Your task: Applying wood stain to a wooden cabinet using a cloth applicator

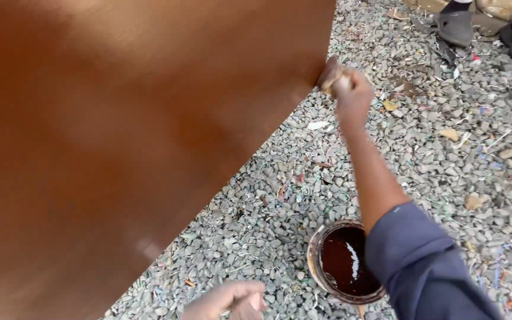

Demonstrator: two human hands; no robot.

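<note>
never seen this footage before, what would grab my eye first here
The big glossy reddish-brown panel fills the left and centre of the view. At its right edge the right hand grips a brush whose tip touches the panel. Below, on the grey gravel, stands a round can of dark brown liquid, partly hidden by the blue sleeve, with the left hand at the bottom edge.

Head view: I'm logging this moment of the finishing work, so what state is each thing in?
Brown panel: glossy and coated, its edge touched by the brush.
Brush: gripped, bristles against the panel edge.
Right hand: closed around the brush.
Left hand: low in frame, loosely curled, holding nothing visible.
Tin: open, standing on the gravel, holding dark liquid.
Gravel: littered with scraps.
Shoes: another person's, at the top edge.
</note>
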